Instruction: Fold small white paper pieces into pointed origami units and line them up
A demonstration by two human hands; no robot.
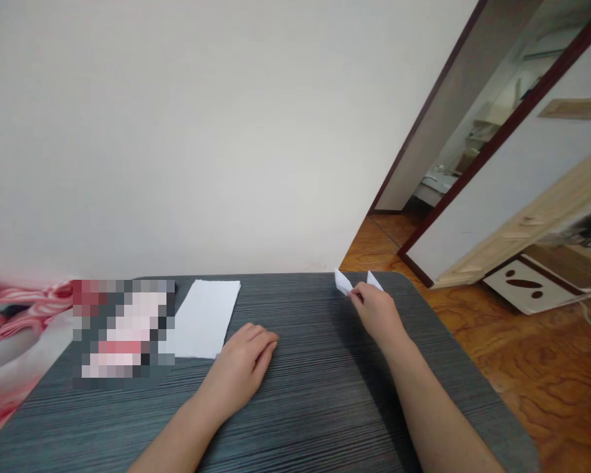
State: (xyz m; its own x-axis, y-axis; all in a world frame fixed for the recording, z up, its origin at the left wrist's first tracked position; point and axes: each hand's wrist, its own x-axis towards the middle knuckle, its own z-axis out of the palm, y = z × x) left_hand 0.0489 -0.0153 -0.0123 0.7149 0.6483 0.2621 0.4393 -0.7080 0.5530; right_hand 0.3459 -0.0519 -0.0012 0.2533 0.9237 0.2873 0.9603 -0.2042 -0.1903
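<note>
My right hand [378,313] is over the far right part of the dark wood-grain table [300,394]. Its thumb and fingers pinch a piece of folded white paper [343,282]. A second white paper point [373,281] shows behind the knuckles; whether it belongs to the same piece is hidden by the hand. Resting on the table near the middle, my left hand [246,358] has its fingers curled loosely together, with nothing seen in them. Just left of it lies a stack of white paper sheets [207,318].
A blurred-out flat pinkish item [128,328] lies left of the paper stack. Red-and-white striped cloth [24,312] is at the table's left edge. The white wall [226,144] stands behind the table. Wooden floor [536,368] and a white box [522,282] are to the right.
</note>
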